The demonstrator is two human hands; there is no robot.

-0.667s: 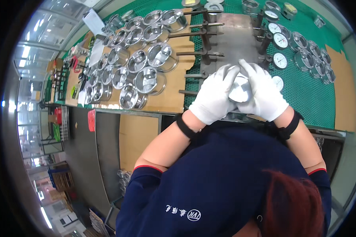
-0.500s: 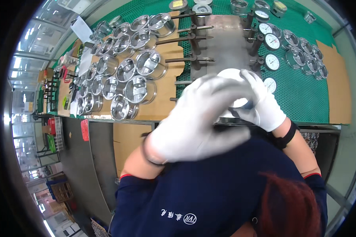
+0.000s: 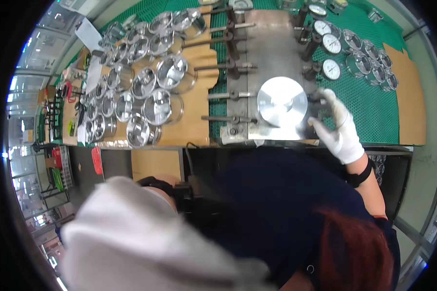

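A round, shiny metal piston (image 3: pixel 282 102) lies flat face up near the front of the steel plate (image 3: pixel 271 43), with a shallow round recess at its middle. Just right of it is my right hand (image 3: pixel 344 128), in a white glove. Its thumb and fingers are apart and curved around the dark clamp post at the plate's edge, and I cannot tell whether they touch it. My left hand (image 3: pixel 136 237), also gloved, is large and smeared by motion at the lower left, away from the bench. Its fingers cannot be made out.
Several silver pistons (image 3: pixel 158 106) stand on brown cardboard to the left; more (image 3: pixel 359 63) stand on green matting at the right. Dial gauges (image 3: pixel 331 69) line the plate's right side. Rods on posts (image 3: pixel 233 68) line its left side. The bench's front edge (image 3: pixel 199 147) runs below.
Both hands were together over the piston. My left hand has swung down and left, toward the camera. My right hand has come off to the right, leaving the piston uncovered on the plate.
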